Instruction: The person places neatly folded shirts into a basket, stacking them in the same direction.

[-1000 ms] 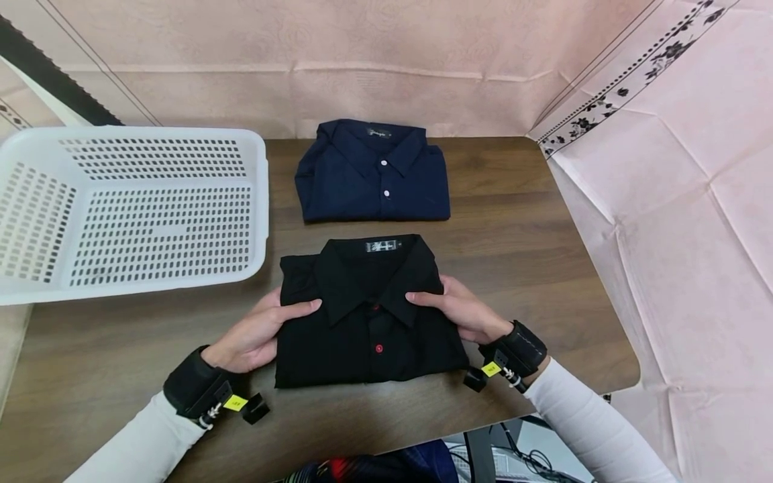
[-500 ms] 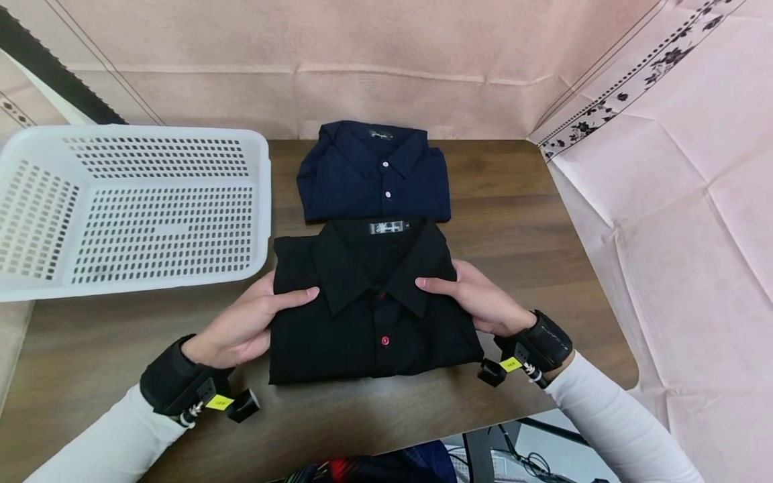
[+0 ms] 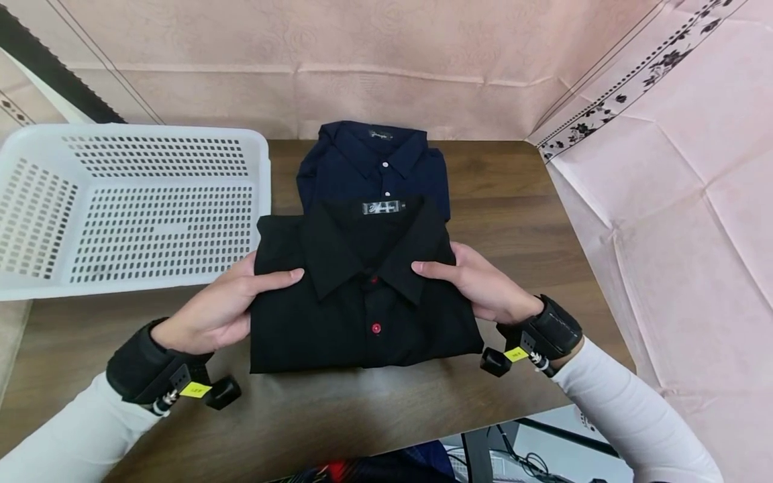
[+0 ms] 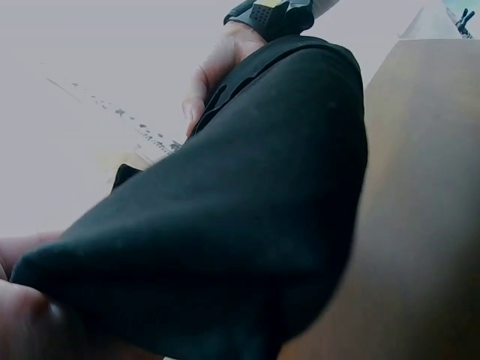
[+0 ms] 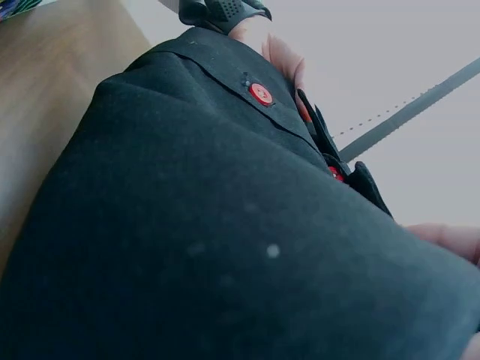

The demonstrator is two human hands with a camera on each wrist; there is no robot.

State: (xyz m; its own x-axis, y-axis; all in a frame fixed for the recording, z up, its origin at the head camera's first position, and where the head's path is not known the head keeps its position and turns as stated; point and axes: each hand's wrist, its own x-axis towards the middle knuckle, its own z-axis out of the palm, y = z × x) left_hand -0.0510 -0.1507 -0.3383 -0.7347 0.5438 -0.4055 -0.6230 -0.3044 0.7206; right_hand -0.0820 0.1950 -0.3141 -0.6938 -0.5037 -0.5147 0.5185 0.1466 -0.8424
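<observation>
A folded black shirt [image 3: 338,329] with red buttons is held by its two sides, collar facing away. My left hand [image 3: 220,305] grips its left side, thumb on top and the other fingers hidden underneath. On the opposite side my right hand [image 3: 486,285] pinches the shirt the same way, thumb lying near the collar. In the left wrist view the black shirt [image 4: 247,202] bulges off the table, its lower edge hanging. The right wrist view shows the shirt [image 5: 187,202] close up. Behind it lies a folded navy shirt [image 3: 353,171], its front part covered by the black one.
A white perforated basket [image 3: 263,194] stands at the left, close to my left hand. The wooden table [image 3: 513,201] ends at a front edge near my body. Pink patterned cloth [image 3: 386,74] hangs at the back and right. Cables [image 3: 531,463] show below the table.
Both hands have lifted the black shirt and carried it away from my body and slightly left. Its collar now overlaps the front of the navy shirt. The basket and navy shirt have stayed put.
</observation>
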